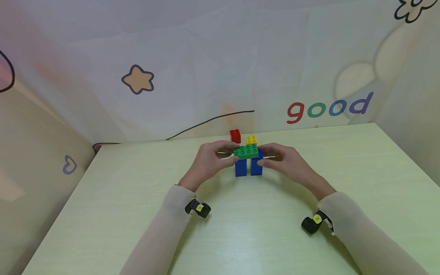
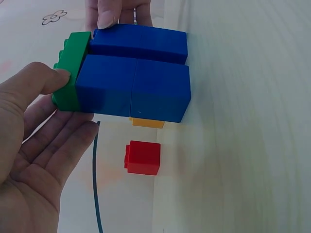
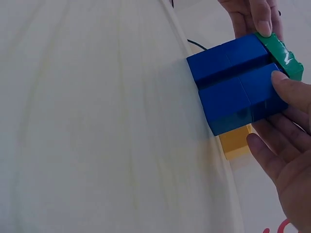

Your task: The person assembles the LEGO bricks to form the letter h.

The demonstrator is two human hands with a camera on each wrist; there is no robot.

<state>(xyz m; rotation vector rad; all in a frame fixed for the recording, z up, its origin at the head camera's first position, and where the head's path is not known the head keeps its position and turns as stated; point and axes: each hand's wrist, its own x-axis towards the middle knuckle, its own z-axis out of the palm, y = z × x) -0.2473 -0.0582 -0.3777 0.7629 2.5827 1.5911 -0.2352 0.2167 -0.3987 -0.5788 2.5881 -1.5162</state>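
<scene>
A green brick [image 1: 246,152] with studs lies across the tops of two upright blue brick stacks, the left stack [image 1: 241,168] and the right stack [image 1: 256,169]. A narrow gap separates the stacks. My left hand [image 1: 214,157] pinches the green brick's left end, thumb in front and fingers behind. With thumb and fingers, my right hand [image 1: 288,162] holds the upper part of the right stack. A blue stud shows beyond the green brick's right end. In the right wrist view, each stack [image 3: 226,104] has a seam halfway up. Whether the green brick is fully seated, I cannot tell.
Behind the stacks, a yellow brick [image 1: 251,139] and a red brick [image 1: 235,136] stand near the back of the pale table [image 1: 113,214]. A printed cloth backdrop [image 1: 213,72] rises along the table's back edge.
</scene>
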